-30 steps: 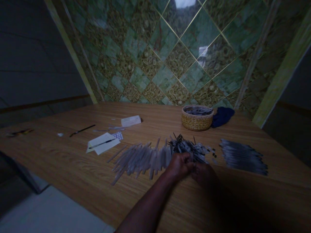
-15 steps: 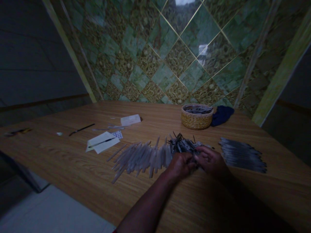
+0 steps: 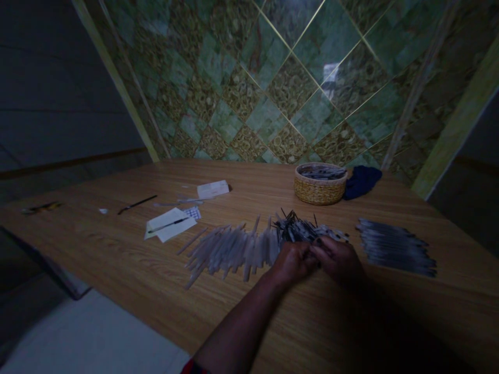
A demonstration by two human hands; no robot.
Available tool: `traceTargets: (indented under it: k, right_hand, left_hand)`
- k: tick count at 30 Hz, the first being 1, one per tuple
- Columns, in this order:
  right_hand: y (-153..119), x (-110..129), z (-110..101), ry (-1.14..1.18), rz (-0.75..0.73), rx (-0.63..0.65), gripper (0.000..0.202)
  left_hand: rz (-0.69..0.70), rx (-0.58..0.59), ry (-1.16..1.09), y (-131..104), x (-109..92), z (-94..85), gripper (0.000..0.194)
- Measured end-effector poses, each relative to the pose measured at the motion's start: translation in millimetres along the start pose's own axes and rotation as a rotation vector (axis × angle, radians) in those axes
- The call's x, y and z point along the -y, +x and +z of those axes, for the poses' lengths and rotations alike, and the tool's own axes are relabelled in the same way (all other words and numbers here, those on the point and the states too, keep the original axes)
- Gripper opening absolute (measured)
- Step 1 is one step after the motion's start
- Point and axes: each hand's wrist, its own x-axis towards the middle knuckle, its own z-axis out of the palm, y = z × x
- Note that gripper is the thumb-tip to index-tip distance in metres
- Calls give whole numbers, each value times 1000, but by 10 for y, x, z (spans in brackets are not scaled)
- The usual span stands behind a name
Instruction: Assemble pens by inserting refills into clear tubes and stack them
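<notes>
My left hand and my right hand meet at the near edge of a tangled pile of thin dark pen-like sticks. Both have fingers closed in a pinch, fingertips together. Between them is what looks like one slim pen-like stick, mostly hidden by the fingers; only small dark ends show. Left of the pile, many pale translucent tubes lie side by side in a loose fan. To the right of my hands, a neat row of dark-and-clear pens lies flat on the table.
A woven basket full of similar sticks stands at the back right, beside a dark blue cloth. Leftward on the wooden table are a white box, paper sheets with a pen across them, and a black stick.
My hands have drawn closer together, the fingertips now meeting at the pile's near edge. The view has shifted slightly; the piles, row and basket look unchanged.
</notes>
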Motion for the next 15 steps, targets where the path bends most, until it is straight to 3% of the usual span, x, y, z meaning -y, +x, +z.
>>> traceTargets:
  k: [11,15]
  right_hand:
    - [-10,-16,35,56,88,6,22]
    - [21,-64,58,86,117,-4,22]
  left_hand:
    - [14,-44,-23,9,101,73,13]
    - [47,-1,-29,18,152,82,10]
